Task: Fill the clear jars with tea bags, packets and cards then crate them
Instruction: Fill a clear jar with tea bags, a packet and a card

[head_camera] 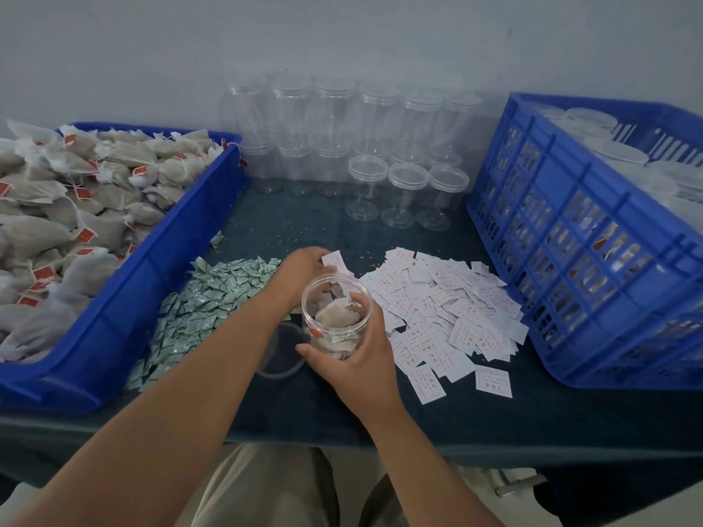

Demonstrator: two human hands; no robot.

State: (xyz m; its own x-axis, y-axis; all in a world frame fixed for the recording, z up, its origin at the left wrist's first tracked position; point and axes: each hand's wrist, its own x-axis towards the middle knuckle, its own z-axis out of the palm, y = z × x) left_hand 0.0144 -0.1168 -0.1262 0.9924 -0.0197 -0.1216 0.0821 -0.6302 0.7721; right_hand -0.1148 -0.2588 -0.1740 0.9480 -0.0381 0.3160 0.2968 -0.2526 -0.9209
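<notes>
Jar (316, 298), part-filled with tea bags (336, 317), is held above the counter (289, 412) by the right grip (353, 355), curled round it, seemingly to steady its mouth; the left grip (306, 266) pinches a card (333, 260) by the rim, likely to drop in.

You've got a dark-blue-clothed bench (494, 420) w/ tan crumbs (274, 237) scattered mid-cloth. Pale grey wall (342, 39) directly behind. Below the front edge: your beige trousers (266, 488); a pale fitting (521, 484) at rt, too dim to ID.
</notes>
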